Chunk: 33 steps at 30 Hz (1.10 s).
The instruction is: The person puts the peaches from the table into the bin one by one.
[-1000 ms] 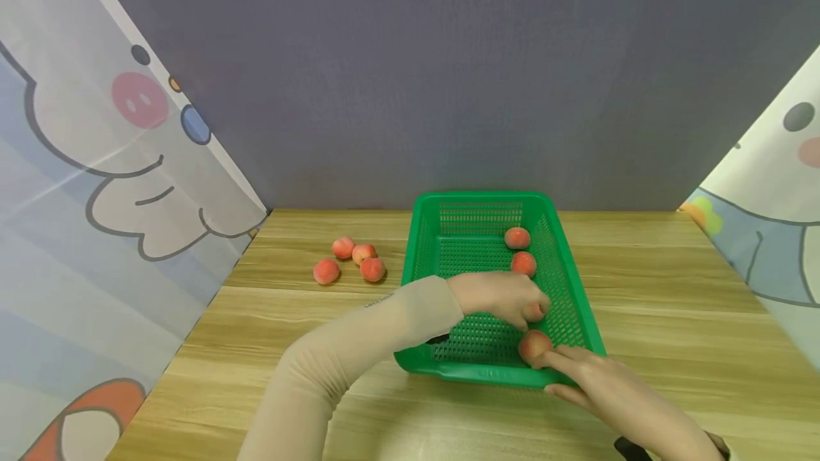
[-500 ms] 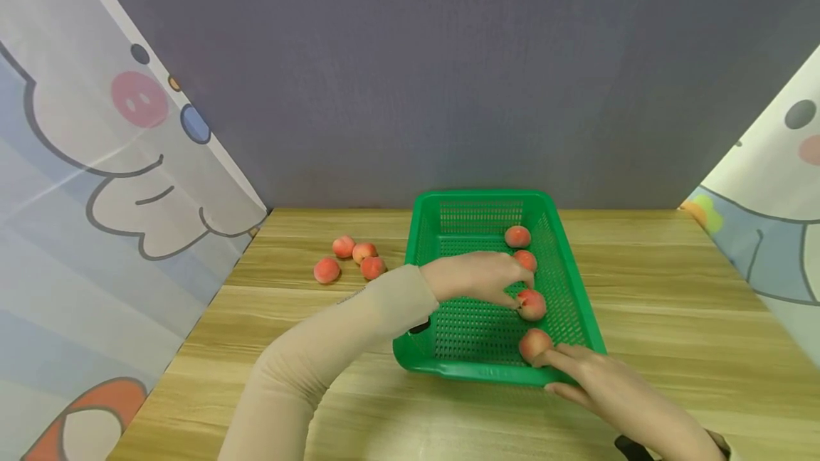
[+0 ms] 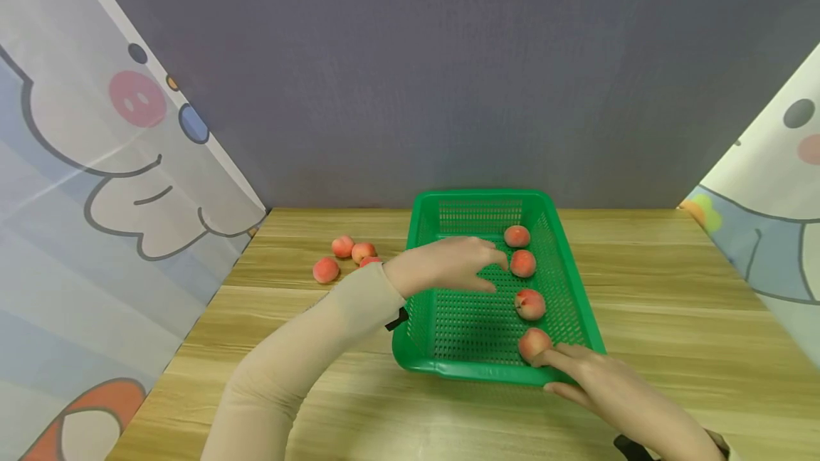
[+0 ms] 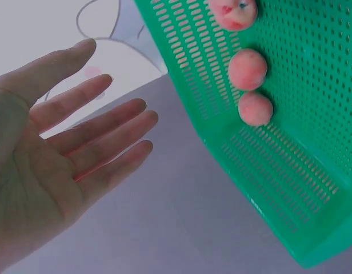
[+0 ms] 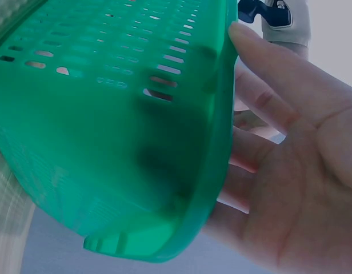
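Observation:
A green basket [image 3: 493,373] holds several peaches in a column along its right side, the nearest peach [image 3: 534,344] by the front right corner. My left hand [image 3: 455,264] hovers above the basket, holding nothing; in the left wrist view the left hand [image 4: 73,131] has its fingers spread, and two peaches [image 4: 248,69] and part of another show in the basket. My right hand [image 3: 596,379] grips the basket's front right corner, fingers over the rim beside the nearest peach. In the right wrist view the right hand [image 5: 296,154] has its thumb against the rim [image 5: 224,114].
Left of the basket, several peaches [image 3: 326,270] lie on the wooden table [image 3: 673,290], one partly behind the left sleeve [image 3: 320,333]. A grey wall [image 3: 410,77] stands behind, with cartoon-printed sheets [image 3: 141,198] at both sides.
My left hand has let go of a peach on the right side of the basket and moved left and up from it. The right hand has stayed at the corner.

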Each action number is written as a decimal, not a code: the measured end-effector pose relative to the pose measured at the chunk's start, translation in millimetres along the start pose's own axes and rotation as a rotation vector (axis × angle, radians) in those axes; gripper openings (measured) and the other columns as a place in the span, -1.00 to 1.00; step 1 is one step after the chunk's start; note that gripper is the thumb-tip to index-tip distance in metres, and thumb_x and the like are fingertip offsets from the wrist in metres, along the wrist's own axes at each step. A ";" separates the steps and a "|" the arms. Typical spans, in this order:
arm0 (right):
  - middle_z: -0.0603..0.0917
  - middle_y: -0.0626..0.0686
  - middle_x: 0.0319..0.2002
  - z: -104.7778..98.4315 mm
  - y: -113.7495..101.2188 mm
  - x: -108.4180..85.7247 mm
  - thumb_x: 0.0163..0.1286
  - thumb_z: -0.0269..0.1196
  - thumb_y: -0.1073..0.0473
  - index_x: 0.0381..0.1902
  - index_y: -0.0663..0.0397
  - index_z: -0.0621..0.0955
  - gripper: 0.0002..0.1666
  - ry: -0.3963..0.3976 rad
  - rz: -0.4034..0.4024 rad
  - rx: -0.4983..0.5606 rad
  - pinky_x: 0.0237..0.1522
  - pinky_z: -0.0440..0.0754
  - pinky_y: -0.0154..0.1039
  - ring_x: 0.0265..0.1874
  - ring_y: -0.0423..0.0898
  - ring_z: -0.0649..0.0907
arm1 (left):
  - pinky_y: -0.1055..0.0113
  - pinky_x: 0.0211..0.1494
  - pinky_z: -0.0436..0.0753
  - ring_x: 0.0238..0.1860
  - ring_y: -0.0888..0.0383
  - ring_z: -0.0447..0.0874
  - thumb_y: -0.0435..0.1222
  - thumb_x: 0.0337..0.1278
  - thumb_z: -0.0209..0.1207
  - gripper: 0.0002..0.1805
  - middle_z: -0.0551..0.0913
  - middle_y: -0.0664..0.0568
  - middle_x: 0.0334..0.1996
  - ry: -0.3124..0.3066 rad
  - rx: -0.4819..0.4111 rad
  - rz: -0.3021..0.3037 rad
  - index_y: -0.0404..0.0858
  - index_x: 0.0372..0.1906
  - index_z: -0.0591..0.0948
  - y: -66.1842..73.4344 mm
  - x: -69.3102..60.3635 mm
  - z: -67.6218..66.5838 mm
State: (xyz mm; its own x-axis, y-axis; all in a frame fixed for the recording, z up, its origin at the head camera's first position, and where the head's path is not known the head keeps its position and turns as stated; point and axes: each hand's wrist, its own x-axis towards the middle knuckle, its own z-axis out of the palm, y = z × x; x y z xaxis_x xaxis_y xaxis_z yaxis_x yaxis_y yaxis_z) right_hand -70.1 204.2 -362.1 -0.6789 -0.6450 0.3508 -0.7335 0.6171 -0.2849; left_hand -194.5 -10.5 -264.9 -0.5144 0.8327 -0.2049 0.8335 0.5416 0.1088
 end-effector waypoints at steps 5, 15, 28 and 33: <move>0.56 -0.19 -0.27 0.0 -0.3 -0.1 0.02 0.31 0.10 -0.15 -0.15 0.53 -0.64 0.006 -0.001 -0.003 -0.48 0.53 -0.36 -0.34 -0.24 0.57 | 0.43 0.01 0.43 0.02 0.21 0.45 -0.12 0.05 0.15 -0.59 0.50 0.08 0.02 0.049 -0.035 -0.034 -0.13 0.04 0.49 -8.2 -15.4 -3.8; 0.55 -0.21 -0.29 0.7 0.1 -0.4 0.00 0.32 0.11 -0.17 -0.16 0.52 -0.64 0.026 -0.015 -0.012 -0.48 0.52 -0.38 -0.35 -0.27 0.55 | 0.34 0.04 0.43 0.05 0.12 0.43 -0.18 0.06 0.16 -0.61 0.50 0.01 0.01 0.162 -0.139 -0.073 -0.20 0.02 0.50 -25.9 -40.7 -8.4; 0.55 -0.21 -0.29 1.2 0.3 -1.1 -0.02 0.34 0.14 -0.18 -0.15 0.52 -0.62 0.033 -0.022 -0.018 -0.47 0.52 -0.39 -0.35 -0.27 0.55 | 0.32 -0.01 0.47 -0.02 0.11 0.48 -0.26 0.07 0.16 -0.61 0.52 -0.01 -0.02 0.324 -0.208 -0.197 -0.24 0.04 0.48 -49.2 -63.6 2.1; 0.55 -0.21 -0.30 0.9 0.2 -0.7 -0.04 0.35 0.15 -0.18 -0.16 0.52 -0.60 0.033 -0.019 -0.019 -0.48 0.51 -0.39 -0.36 -0.27 0.55 | 0.29 -0.08 0.51 -0.13 0.09 0.52 -0.28 0.07 0.16 -0.66 0.54 -0.05 -0.09 0.451 -0.213 -0.247 -0.28 -0.02 0.52 -63.1 -69.5 12.0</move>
State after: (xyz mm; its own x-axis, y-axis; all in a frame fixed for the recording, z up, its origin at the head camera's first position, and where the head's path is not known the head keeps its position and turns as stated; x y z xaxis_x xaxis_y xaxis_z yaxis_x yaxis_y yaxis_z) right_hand -69.9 204.4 -363.2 -0.6632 -0.6414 0.3857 -0.7452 0.6137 -0.2608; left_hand -208.9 -103.8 -269.3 -0.7637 0.6194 0.1820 0.6420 0.6993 0.3142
